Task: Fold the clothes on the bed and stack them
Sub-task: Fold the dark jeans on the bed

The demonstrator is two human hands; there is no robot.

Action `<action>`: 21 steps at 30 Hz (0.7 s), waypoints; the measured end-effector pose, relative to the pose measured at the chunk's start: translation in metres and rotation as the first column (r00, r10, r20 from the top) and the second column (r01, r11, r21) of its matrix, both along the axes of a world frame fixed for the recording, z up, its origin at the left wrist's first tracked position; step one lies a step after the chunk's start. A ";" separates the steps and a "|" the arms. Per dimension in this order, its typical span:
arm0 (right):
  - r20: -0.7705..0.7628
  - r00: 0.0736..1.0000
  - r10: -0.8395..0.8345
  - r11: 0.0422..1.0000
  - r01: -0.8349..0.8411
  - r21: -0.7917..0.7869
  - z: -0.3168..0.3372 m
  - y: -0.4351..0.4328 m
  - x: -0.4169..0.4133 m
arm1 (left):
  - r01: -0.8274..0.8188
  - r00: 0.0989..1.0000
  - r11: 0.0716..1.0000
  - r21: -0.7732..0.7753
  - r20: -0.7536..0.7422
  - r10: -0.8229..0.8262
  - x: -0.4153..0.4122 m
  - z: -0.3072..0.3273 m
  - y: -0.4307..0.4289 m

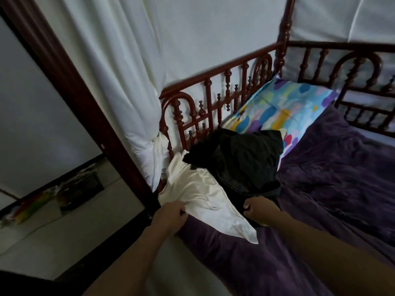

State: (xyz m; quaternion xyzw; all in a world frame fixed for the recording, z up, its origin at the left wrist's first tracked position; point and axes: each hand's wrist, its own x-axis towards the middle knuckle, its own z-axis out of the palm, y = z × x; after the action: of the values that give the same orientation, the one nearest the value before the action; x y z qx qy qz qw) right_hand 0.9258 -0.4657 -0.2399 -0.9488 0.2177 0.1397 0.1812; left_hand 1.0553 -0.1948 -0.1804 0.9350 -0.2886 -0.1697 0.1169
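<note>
A pile of black clothes point(241, 159) lies on the purple bed cover point(333, 189), near the headboard. A white satin garment point(205, 199) spreads out from under the pile toward me. My left hand point(171, 214) grips the near left edge of the white garment with curled fingers. My right hand point(259, 210) is curled on the near edge of the dark clothes, at the right side of the white cloth. Both forearms reach in from the bottom of the view.
A multicoloured pillow point(284, 107) leans at the carved red wooden headboard point(213, 97). A white curtain point(119, 82) hangs by the dark bedpost point(85, 107) on the left. Floor with some coloured items point(32, 208) lies left of the bed.
</note>
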 end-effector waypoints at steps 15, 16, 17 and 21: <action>-0.059 0.942 -0.330 0.936 0.334 0.111 -0.140 -0.104 0.190 | 0.195 0.948 0.977 0.091 -0.275 -0.163 0.165 -0.101 -0.125; -0.044 0.937 -0.347 0.928 0.349 0.129 -0.150 -0.104 0.204 | 0.195 0.946 0.975 0.102 -0.281 -0.160 0.176 -0.108 -0.133; -0.049 0.937 -0.345 0.927 0.348 0.137 -0.160 -0.102 0.216 | 0.192 0.947 0.975 0.108 -0.281 -0.156 0.186 -0.115 -0.141; -0.068 0.944 -0.324 0.943 0.328 0.052 -0.193 -0.096 0.235 | 0.191 0.948 0.977 0.096 -0.277 -0.158 0.214 -0.146 -0.168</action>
State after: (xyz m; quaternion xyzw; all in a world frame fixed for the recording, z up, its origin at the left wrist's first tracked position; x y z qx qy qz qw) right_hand 1.1605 -0.5615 -0.4332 -0.8891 0.3723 0.1422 0.2250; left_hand 1.2694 -0.3627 -0.3263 0.8797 -0.3410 -0.3212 0.0823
